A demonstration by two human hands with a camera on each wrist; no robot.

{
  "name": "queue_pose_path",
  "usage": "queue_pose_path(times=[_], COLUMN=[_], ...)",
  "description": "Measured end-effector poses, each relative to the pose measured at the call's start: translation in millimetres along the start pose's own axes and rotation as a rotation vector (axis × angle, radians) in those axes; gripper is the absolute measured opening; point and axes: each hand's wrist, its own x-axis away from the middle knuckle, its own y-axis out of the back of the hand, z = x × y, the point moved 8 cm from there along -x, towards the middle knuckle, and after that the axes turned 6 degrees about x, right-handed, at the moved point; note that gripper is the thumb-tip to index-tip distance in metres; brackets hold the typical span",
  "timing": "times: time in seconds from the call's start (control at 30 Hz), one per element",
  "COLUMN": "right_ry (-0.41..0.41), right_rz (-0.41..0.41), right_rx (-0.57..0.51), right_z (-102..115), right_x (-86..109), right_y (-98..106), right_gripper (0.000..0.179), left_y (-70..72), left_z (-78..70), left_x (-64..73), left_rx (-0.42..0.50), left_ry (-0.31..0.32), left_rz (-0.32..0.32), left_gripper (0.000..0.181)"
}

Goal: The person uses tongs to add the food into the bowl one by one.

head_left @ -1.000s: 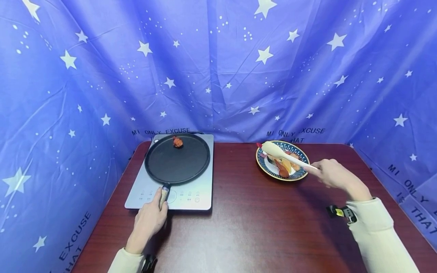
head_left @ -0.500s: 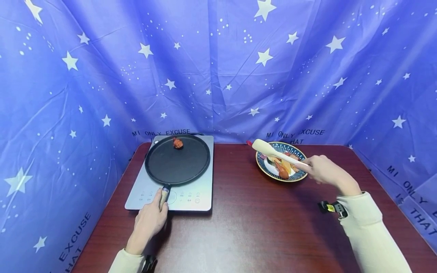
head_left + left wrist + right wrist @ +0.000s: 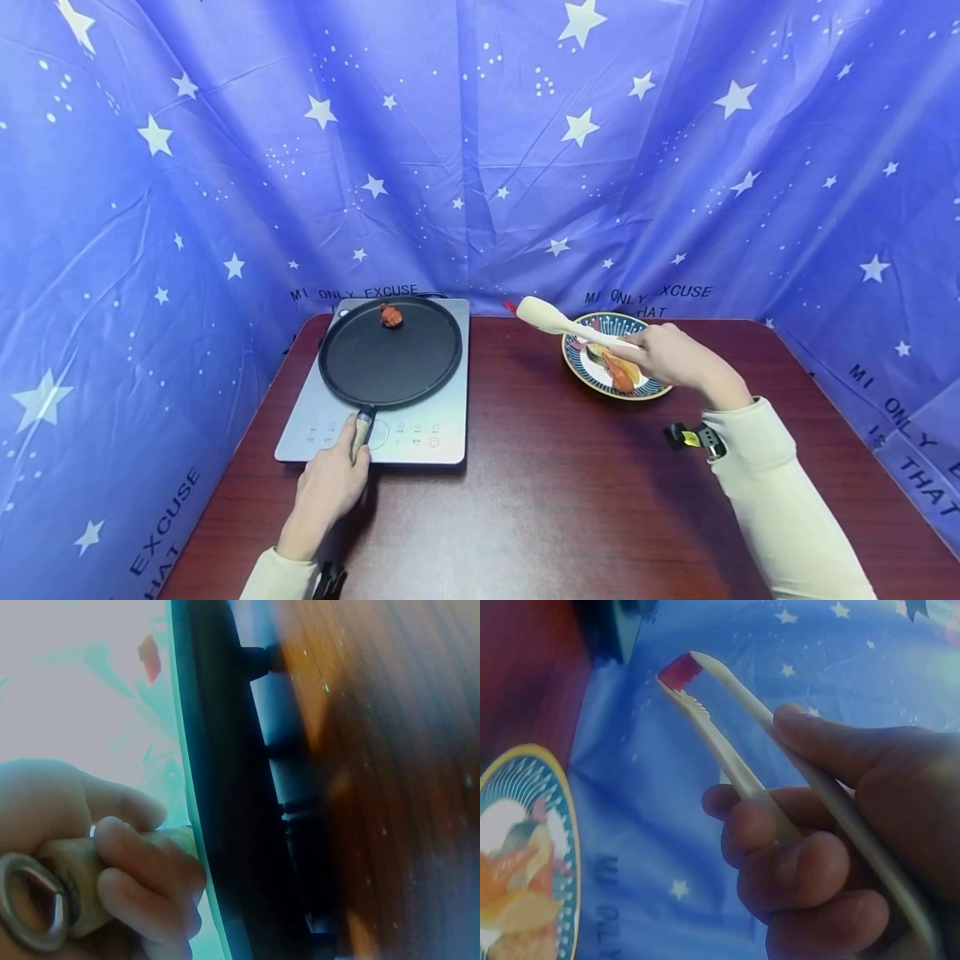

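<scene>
My left hand point(image 3: 333, 482) grips the handle point(image 3: 362, 430) of a round black flat pan point(image 3: 390, 358), which sits on a silver induction cooker point(image 3: 444, 440). One reddish-brown food piece point(image 3: 391, 316) lies near the pan's far rim. In the right wrist view, cream-coloured tongs point(image 3: 735, 769) are squeezed between the thumb and fingers of my right hand point(image 3: 678, 358). A small red piece point(image 3: 681, 671) is pinched at their tips. The tongs extend leftward over the edge of a patterned plate point(image 3: 573, 367) holding several food pieces, among them an orange-brown one point(image 3: 619, 377).
The dark red wooden table point(image 3: 517, 467) spans the space between cooker and plate. Behind and at both sides hangs a blue curtain point(image 3: 480, 167) with white stars. A ring point(image 3: 34, 900) hangs at the pan handle's end in the left wrist view.
My right hand and the tongs have moved left, carrying the red piece from over the plate to beyond its left edge. The left hand and pan stay put.
</scene>
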Motion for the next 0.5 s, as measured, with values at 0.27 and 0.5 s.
queue_pose_path(times=[0.27, 0.5], right_ry=[0.009, 0.046], right_rz=[0.067, 0.072], right_rx=[-0.073, -0.105], right_z=[28.3, 55.1], right_x=[-25.4, -42.4], right_y=[-4.1, -7.5], right_gripper=[0.043, 0.039], left_y=[-0.3, 0.4], left_z=[0.6, 1.6], left_x=[0.6, 0.5], left_rx=[0.004, 0.002], left_ry=[-0.004, -0.005], left_rz=[-0.008, -0.015], left_gripper=[0.057, 0.057])
